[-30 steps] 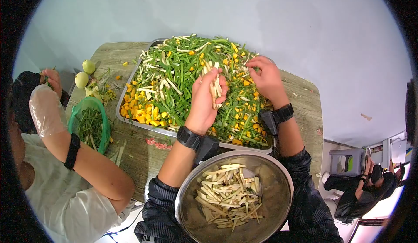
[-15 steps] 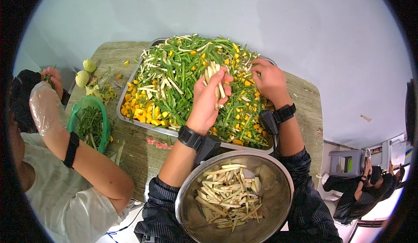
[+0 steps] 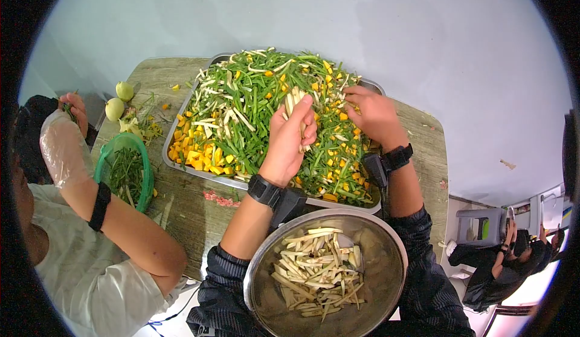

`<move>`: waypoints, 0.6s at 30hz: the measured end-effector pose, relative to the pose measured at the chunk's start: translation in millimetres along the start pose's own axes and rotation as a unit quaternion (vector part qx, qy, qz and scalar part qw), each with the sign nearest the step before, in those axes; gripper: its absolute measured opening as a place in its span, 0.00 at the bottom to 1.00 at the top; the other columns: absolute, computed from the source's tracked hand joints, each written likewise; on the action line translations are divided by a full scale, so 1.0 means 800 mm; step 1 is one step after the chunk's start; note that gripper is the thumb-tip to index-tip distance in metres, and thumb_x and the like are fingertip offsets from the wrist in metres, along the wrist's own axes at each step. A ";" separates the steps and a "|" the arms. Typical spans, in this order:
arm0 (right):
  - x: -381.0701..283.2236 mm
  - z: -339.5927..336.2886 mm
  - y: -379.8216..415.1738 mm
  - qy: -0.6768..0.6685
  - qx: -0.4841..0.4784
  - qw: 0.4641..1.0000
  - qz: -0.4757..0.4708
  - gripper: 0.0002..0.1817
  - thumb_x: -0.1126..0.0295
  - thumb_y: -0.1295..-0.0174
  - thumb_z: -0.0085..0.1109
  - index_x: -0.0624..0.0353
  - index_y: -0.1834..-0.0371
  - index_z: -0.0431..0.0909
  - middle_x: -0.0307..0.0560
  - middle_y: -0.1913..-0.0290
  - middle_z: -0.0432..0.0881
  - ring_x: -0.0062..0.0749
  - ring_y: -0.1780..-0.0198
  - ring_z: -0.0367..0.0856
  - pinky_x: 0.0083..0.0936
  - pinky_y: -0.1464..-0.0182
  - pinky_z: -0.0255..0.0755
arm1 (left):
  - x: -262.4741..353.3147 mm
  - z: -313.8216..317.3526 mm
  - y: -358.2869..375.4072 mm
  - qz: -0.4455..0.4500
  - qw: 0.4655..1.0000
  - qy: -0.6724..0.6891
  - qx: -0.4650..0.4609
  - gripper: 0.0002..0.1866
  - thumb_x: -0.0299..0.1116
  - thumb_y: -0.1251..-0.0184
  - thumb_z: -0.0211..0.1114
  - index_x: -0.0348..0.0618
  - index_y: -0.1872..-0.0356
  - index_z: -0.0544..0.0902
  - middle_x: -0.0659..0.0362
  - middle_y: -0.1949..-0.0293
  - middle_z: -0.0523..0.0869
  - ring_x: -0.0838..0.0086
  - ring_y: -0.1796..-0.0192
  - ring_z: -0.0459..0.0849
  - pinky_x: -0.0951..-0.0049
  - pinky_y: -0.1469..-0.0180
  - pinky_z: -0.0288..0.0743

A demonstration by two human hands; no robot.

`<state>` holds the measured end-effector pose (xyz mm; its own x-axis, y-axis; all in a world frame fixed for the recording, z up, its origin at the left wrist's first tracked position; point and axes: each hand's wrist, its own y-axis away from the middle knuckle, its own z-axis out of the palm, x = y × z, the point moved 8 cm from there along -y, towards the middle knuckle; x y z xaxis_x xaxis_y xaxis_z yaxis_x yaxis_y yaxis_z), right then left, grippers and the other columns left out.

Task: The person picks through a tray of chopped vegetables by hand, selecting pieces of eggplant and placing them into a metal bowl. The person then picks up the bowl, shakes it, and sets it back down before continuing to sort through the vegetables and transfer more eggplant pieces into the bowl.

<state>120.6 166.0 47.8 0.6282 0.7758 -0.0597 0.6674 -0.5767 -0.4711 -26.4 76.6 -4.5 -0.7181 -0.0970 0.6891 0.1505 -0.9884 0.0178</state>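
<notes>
My left hand (image 3: pixel 289 140) is closed around a bundle of pale vegetable strips (image 3: pixel 295 100), held upright over the middle of a heaped metal tray (image 3: pixel 232 181). Green cut stalks (image 3: pixel 260 98), yellow-orange cubes (image 3: pixel 199 155) and pale strips fill that tray. At the heap's right side is my right hand (image 3: pixel 376 118), its thumb and forefinger apart, fingertips at the vegetables; nothing shows in its grasp. Between my forearms, close to me, a steel bowl (image 3: pixel 386 258) contains more pale strips (image 3: pixel 320 270), some with dark edges.
A person at the left wears a clear plastic glove (image 3: pixel 63 149) and holds greens. Beside them stands a green basket (image 3: pixel 149 180) of leafy stalks. Two pale round vegetables (image 3: pixel 115 109) and scraps lie on the wooden table (image 3: pixel 175 222). Other people and a grey bin (image 3: pixel 477 227) are at right.
My right hand has shifted slightly left and its thumb and forefinger have spread apart. My left hand still grips the strips, tilted a little differently.
</notes>
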 end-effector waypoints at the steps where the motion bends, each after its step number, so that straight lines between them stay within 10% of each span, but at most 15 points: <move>1: 0.002 0.005 0.001 -0.001 -0.031 0.999 0.013 0.12 0.64 0.36 0.62 0.59 0.56 0.86 0.40 0.45 0.86 0.43 0.52 0.86 0.38 0.50 0.80 | 0.000 0.000 0.000 0.000 1.000 0.000 0.000 0.12 0.40 0.21 0.61 0.52 0.63 0.68 0.70 0.73 0.68 0.86 0.77 0.65 0.82 0.78 0.55; 9: 0.011 0.002 0.004 -0.014 0.008 0.999 -0.031 0.15 0.63 0.37 0.64 0.59 0.52 0.86 0.41 0.43 0.86 0.44 0.51 0.87 0.38 0.50 0.81 | -0.005 -0.007 -0.003 0.001 1.000 0.022 0.014 0.12 0.40 0.24 0.66 0.49 0.64 0.73 0.69 0.75 0.73 0.86 0.78 0.69 0.82 0.79 0.56; 18: 0.004 -0.050 -0.014 -0.281 -0.005 0.959 0.033 0.13 0.67 0.30 0.60 0.63 0.50 0.87 0.41 0.45 0.86 0.22 0.68 0.78 0.21 0.64 0.73 | -0.002 -0.009 -0.004 0.006 0.999 -0.007 0.035 0.13 0.41 0.24 0.66 0.48 0.64 0.74 0.68 0.74 0.75 0.85 0.78 0.70 0.81 0.79 0.57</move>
<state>131.2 164.7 88.4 0.3559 0.7514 -0.5556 0.6396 -0.6293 -0.4414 -30.3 79.1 -10.9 -0.7068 -0.1063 0.6994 0.2068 -0.9765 0.0606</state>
